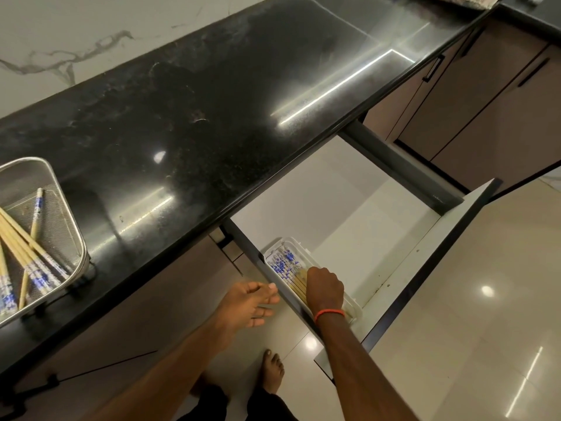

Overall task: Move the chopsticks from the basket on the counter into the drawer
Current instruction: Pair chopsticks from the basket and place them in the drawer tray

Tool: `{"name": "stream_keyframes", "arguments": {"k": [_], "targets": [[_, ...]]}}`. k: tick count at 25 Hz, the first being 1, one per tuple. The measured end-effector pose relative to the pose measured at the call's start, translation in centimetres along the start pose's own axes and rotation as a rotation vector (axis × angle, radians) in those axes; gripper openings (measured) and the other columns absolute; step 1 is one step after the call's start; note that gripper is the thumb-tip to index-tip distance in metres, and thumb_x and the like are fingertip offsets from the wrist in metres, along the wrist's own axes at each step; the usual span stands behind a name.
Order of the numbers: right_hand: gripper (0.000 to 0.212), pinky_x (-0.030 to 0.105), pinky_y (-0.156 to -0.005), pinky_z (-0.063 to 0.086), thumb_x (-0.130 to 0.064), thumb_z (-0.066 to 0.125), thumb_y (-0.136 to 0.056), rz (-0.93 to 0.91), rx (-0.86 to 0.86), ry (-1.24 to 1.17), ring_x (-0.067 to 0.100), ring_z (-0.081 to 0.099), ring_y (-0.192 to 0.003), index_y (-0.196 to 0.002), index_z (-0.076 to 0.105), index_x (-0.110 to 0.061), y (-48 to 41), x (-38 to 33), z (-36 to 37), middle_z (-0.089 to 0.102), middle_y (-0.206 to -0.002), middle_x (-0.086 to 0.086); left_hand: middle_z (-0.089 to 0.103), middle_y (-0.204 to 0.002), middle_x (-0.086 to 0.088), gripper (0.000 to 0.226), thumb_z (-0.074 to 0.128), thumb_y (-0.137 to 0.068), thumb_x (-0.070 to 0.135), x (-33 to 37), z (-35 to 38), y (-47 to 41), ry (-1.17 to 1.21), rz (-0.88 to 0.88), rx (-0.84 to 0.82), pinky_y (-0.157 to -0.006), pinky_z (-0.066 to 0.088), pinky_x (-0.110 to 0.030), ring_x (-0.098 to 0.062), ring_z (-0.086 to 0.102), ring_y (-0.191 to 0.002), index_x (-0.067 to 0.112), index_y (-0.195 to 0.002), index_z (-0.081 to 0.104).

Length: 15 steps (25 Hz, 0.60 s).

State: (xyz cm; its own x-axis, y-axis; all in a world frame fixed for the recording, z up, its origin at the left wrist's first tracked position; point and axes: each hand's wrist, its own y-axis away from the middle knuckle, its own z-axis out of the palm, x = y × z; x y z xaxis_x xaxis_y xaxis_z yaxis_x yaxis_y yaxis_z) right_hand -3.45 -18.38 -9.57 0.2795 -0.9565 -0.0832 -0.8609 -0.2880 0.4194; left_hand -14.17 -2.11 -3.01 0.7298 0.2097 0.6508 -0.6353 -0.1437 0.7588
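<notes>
A steel mesh basket point(65, 214) stands at the left end of the black counter point(212, 101). Several bamboo chopsticks with blue-and-white ends point(33, 262) lie in it. Under the counter a white drawer point(358, 214) is pulled out. A clear plastic tray point(299, 249) at its left side holds more chopsticks point(285, 264). My right hand point(324, 288), an orange band on its wrist, is down in the tray, fingers closed on the chopsticks there. My left hand point(249, 303) hovers open just left of the drawer's side, below the counter edge, holding nothing.
The drawer front point(425, 275) juts out to the right over a glossy tiled floor point(473, 314). Brown cabinet doors with black handles point(485, 95) line the far right. My bare foot point(273, 370) stands below the drawer. A marble wall backs the counter.
</notes>
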Motion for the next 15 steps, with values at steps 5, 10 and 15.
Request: {"name": "stream_keyframes", "arguments": {"k": [5, 10, 15], "targets": [[0.023, 0.037, -0.079, 0.051, -0.012, 0.041, -0.100, -0.033, 0.009, 0.015, 0.029, 0.066, -0.100, -0.111, 0.060, -0.015, 0.4, 0.3, 0.5, 0.067, -0.109, 0.008, 0.081, -0.096, 0.008, 0.025, 0.066, -0.093, 0.041, -0.2, -0.3, 0.1, -0.007, -0.005, 0.010, -0.070, 0.059, -0.027, -0.013, 0.078, -0.088, 0.021, -0.107, 0.073], [0.021, 0.039, -0.080, 0.051, -0.012, 0.041, -0.100, -0.065, 0.007, 0.014, 0.030, 0.065, -0.103, -0.116, 0.055, -0.014, 0.4, 0.8, 0.7, 0.065, -0.112, 0.008, 0.081, -0.096, 0.010, 0.027, 0.067, -0.092, 0.044, -0.9, -0.7, 0.0, -0.023, -0.022, 0.012, -0.068, 0.058, -0.026, -0.012, 0.078, -0.088, 0.022, -0.106, 0.074], [0.019, 0.039, -0.081, 0.052, -0.012, 0.044, -0.100, -0.100, -0.004, 0.028, 0.029, 0.066, -0.103, -0.114, 0.056, -0.014, 0.5, 0.9, 1.0, 0.065, -0.112, 0.007, 0.081, -0.097, 0.010, 0.028, 0.067, -0.091, 0.045, -1.4, -1.0, -0.1, -0.028, -0.041, 0.020, -0.068, 0.058, -0.027, -0.013, 0.078, -0.088, 0.023, -0.105, 0.074]]}}
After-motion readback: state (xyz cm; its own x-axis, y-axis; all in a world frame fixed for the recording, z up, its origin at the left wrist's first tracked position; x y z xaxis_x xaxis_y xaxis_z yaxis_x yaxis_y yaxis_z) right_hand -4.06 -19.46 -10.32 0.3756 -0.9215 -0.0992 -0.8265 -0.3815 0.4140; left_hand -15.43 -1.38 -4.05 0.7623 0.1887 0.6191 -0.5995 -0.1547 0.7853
